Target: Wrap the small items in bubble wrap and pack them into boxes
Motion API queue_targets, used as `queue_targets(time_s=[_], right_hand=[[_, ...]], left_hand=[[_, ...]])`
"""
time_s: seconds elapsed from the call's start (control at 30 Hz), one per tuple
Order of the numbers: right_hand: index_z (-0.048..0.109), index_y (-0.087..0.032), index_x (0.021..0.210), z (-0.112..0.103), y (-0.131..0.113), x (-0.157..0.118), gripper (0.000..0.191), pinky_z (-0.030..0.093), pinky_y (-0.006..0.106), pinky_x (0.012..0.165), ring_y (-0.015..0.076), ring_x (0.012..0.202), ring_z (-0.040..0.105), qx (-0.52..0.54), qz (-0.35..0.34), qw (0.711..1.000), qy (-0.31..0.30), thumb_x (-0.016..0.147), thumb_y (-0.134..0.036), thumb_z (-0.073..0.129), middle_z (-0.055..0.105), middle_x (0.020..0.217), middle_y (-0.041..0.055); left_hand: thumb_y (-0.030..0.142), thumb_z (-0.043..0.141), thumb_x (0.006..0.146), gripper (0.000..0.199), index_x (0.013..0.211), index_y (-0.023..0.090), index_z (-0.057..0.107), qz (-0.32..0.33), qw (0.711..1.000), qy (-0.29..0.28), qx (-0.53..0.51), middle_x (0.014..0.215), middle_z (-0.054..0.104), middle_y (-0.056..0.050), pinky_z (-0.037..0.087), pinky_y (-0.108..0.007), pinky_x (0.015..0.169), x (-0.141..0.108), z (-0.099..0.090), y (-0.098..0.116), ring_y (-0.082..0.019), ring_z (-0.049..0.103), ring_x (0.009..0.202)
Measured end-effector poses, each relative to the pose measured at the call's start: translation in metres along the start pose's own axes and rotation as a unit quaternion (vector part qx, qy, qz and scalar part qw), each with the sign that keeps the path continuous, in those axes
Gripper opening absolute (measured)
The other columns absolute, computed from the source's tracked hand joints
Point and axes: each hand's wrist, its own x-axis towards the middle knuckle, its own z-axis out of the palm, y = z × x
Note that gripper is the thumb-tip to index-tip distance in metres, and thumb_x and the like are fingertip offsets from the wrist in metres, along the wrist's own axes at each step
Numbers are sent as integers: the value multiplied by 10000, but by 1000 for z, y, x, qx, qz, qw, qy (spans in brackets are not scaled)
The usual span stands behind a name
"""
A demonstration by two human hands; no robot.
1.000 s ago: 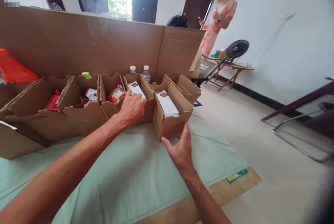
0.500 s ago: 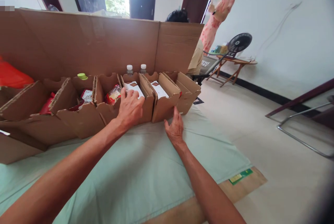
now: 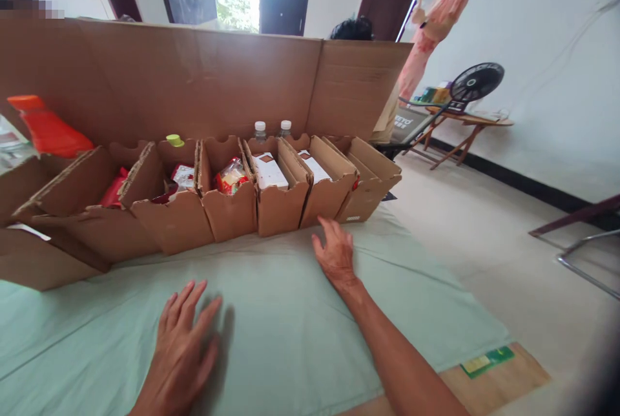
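A row of open cardboard bins [image 3: 232, 217] stands on the pale green cloth [image 3: 271, 300]. My left hand [image 3: 183, 345] hovers over or rests on the cloth, fingers spread and holding nothing; whether it touches is unclear. Close to the front of a right-hand bin [image 3: 322, 199] is my right hand [image 3: 336, 251], fingers apart and nothing in it. White boxes [image 3: 269, 172] sit in two bins. To their left, one bin holds a clear and red packet [image 3: 232, 177]. Farther left lie a silvery packet [image 3: 184, 177] and a red packet [image 3: 115, 188].
A tall cardboard panel [image 3: 217, 80] rises behind the bins. An orange bottle [image 3: 51, 128], a green cap [image 3: 175, 140] and two white-capped bottles [image 3: 260, 130] show there. Beyond are people, a fan [image 3: 477, 83] and a small wooden table [image 3: 469, 117] at right.
My left hand has left the bin with the white box and come back, down and left, over the cloth. My right hand has drawn slightly away from the bin front. The view has shifted left.
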Motion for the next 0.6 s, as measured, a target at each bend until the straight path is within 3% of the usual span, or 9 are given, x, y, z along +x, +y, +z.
queue_targets(time_s=[0.1,0.23,0.3,0.37,0.47,0.6], right_hand=[[601,-153,1328,-21,-25,15,432,486,385,909,218,902,690,23,-26,999,-1,925,-242,471,730,1131,113],[435,-231,1538,-40,-78,61,632,496,303,764,191,754,692,-14,-57,994,-88,917,-255,554,759,914,11],[577,-237,1425,-42,-99,82,555,471,303,698,230,754,700,-64,-54,988,-133,872,-242,612,762,838,24],[723,-226,1172,-44,-112,91,327,448,307,664,259,772,708,-85,-48,986,-138,865,-237,612,767,821,57],[738,-222,988,-58,-116,71,209,430,302,635,250,750,706,-84,-45,988,-123,907,-249,547,768,813,63],[712,-250,935,-113,-91,-5,222,447,297,593,203,644,676,-19,-72,991,-114,934,-326,504,736,732,12]], left_hand=[[224,588,861,475,1334,260,592,-55,998,21,-17,1503,513,-180,486,-637,1021,-23,2,-7,-433,455,1412],[212,573,873,378,1240,244,656,-109,991,53,-49,1462,567,-162,507,-611,1035,-15,3,-4,-408,492,1398],[201,572,866,350,1196,241,682,-117,990,57,-53,1441,590,-156,515,-609,1037,-9,4,-3,-400,511,1384],[190,570,860,317,1144,232,704,-117,990,62,-55,1405,617,-157,532,-601,1022,-6,4,-4,-394,535,1361],[185,566,862,295,1106,215,728,-125,988,65,-59,1386,633,-165,534,-605,1018,-9,2,-6,-396,546,1348],[212,559,873,288,1099,215,738,-153,983,66,-73,1355,653,-162,515,-617,1041,-14,-4,-7,-388,562,1327]])
